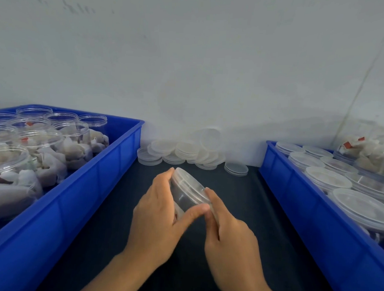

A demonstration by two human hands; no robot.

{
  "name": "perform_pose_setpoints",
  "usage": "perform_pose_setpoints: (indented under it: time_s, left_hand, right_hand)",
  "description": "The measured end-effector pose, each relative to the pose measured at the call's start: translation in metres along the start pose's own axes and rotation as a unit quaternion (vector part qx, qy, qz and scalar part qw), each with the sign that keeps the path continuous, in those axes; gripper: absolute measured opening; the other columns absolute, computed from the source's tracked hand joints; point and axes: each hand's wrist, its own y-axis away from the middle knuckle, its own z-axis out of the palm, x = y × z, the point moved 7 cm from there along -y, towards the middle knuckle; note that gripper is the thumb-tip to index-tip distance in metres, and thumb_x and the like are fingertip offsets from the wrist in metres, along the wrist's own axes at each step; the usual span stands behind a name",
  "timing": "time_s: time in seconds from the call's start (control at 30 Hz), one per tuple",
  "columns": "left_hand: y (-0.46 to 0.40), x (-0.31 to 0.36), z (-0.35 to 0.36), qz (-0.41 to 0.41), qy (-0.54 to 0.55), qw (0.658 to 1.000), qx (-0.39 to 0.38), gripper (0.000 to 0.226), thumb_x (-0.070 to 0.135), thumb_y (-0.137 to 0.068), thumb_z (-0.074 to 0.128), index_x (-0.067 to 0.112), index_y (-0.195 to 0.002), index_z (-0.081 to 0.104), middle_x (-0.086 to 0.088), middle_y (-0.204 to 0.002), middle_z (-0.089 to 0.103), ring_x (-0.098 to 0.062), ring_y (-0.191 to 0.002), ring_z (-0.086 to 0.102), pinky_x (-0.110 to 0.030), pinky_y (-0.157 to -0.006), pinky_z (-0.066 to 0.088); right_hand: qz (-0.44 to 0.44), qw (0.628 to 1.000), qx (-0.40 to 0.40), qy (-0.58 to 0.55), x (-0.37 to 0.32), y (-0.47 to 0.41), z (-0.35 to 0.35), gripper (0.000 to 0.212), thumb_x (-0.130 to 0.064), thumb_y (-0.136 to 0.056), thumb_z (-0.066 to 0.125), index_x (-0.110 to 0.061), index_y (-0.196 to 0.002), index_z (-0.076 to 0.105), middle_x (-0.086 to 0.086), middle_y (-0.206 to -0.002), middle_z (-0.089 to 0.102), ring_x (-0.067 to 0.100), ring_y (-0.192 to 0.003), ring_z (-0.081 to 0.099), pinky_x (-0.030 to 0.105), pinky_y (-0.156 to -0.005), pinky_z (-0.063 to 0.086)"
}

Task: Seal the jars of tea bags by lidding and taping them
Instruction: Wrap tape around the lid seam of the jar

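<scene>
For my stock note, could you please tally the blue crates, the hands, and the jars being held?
Blue crates: 2, left crate and right crate
Hands: 2, left hand and right hand
Held jar: 1
Total: 5

Left arm: enters from the bottom edge and angles up and to the right, forearm bare.
Left hand (157, 216): back toward the camera, fingers curled over the far upper side of what it holds, thumb stretched right across the near side, its tip meeting the right hand's fingers.
Right arm: enters from the bottom right and angles up and to the left, forearm bare.
Right hand (229, 229): back toward the camera, index finger stretched up and to the left along the held object's right edge, remaining fingers curled beneath; the thumb is hidden.
Hands together: close side by side, touching at the fingertips, centred low in the head view.
</scene>
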Motion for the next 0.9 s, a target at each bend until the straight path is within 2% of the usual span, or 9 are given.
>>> perform_pose_setpoints:
  time_s: [0.07,0.17,0.23,0.3,0.37,0.47,0.57,0.7,0.9]
  left_hand:
    - [-0.005,-0.005,-0.002,-0.013,0.006,1.000,-0.012,0.091,0.086,-0.057,0.054,0.041,-0.132,0.026,0.034,-0.113,0.037,0.009,-0.106,0.041,-0.010,-0.081,0.034]
    - [-0.010,-0.015,-0.004,-0.050,0.039,0.998,-0.012,0.082,0.091,-0.047,0.056,0.056,-0.115,0.026,0.040,-0.106,0.042,0.017,-0.100,0.043,-0.021,-0.086,0.039]
    - [-0.012,-0.021,-0.006,-0.067,0.062,0.996,-0.010,0.078,0.093,-0.046,0.057,0.058,-0.110,0.029,0.037,-0.108,0.047,0.014,-0.102,0.047,-0.025,-0.088,0.042]
    - [-0.013,-0.027,-0.007,-0.081,0.092,0.992,-0.007,0.076,0.092,-0.043,0.059,0.058,-0.106,0.034,0.036,-0.110,0.050,0.013,-0.105,0.049,-0.027,-0.091,0.046]
    - [-0.014,-0.030,-0.009,-0.092,0.115,0.989,-0.002,0.078,0.091,-0.039,0.060,0.056,-0.105,0.039,0.034,-0.110,0.054,0.012,-0.105,0.051,-0.029,-0.093,0.048]
    - [-0.015,-0.036,-0.012,-0.100,0.138,0.985,-0.001,0.080,0.089,-0.037,0.064,0.053,-0.105,0.044,0.032,-0.108,0.059,0.011,-0.103,0.056,-0.031,-0.093,0.051]
    - [-0.017,-0.037,-0.009,-0.090,0.149,0.984,-0.036,0.081,0.089,-0.037,0.066,0.051,-0.106,0.046,0.032,-0.107,0.061,0.012,-0.103,0.058,-0.029,-0.093,0.051]
    - [-0.017,-0.037,-0.004,-0.094,0.194,0.975,-0.056,0.080,0.083,-0.039,0.071,0.046,-0.107,0.051,0.028,-0.106,0.065,0.008,-0.101,0.061,-0.024,-0.087,0.051]
    - [-0.013,-0.036,0.007,-0.123,0.311,0.939,-0.087,0.077,0.059,-0.045,0.083,0.029,-0.112,0.058,0.011,-0.107,0.071,-0.008,-0.102,0.067,-0.035,-0.091,0.053]
  right_hand:
    - [-0.020,1.000,-0.011,0.013,-0.004,0.001,0.000,0.053,-0.041,-0.102,0.027,-0.052,-0.147,0.003,-0.020,-0.072,0.044,0.001,-0.072,0.052,0.019,-0.067,0.046]
    - [-0.042,0.998,-0.035,-0.008,-0.010,0.001,0.002,0.054,-0.039,-0.102,0.028,-0.054,-0.147,0.002,-0.022,-0.073,0.038,-0.003,-0.067,0.044,0.016,-0.062,0.039]
    - [-0.018,0.996,-0.063,-0.062,-0.006,-0.001,0.004,0.052,-0.041,-0.101,0.033,-0.055,-0.144,0.008,-0.021,-0.073,0.048,-0.004,-0.065,0.048,0.016,-0.065,0.040]
    - [0.038,0.983,-0.091,-0.154,0.000,-0.002,0.007,0.050,-0.049,-0.098,0.038,-0.056,-0.140,0.012,-0.008,-0.070,0.063,-0.002,-0.059,0.055,0.023,-0.064,0.045]
    - [0.070,0.971,-0.123,-0.194,0.005,-0.002,0.010,0.053,-0.059,-0.093,0.038,-0.052,-0.140,0.015,-0.002,-0.064,0.066,-0.001,-0.054,0.056,0.025,-0.064,0.045]
    - [0.062,0.980,-0.104,-0.157,0.010,-0.006,0.001,0.048,-0.062,-0.090,0.040,-0.048,-0.135,0.031,-0.009,-0.056,0.053,0.001,-0.056,0.050,0.023,-0.063,0.040]
    - [0.009,0.998,-0.058,-0.034,0.008,-0.011,-0.016,0.039,-0.059,-0.092,0.038,-0.048,-0.129,0.038,-0.010,-0.053,0.050,0.002,-0.050,0.046,0.018,-0.055,0.032]
    - [-0.034,0.997,-0.019,0.071,0.002,-0.015,-0.024,0.039,-0.055,-0.096,0.031,-0.048,-0.134,0.030,-0.013,-0.059,0.044,0.002,-0.054,0.045,0.017,-0.052,0.030]
    - [-0.016,0.997,-0.048,0.066,0.008,-0.017,-0.023,0.043,-0.056,-0.097,0.028,-0.060,-0.139,0.018,-0.003,-0.057,0.048,0.009,-0.053,0.048,0.019,-0.054,0.036]
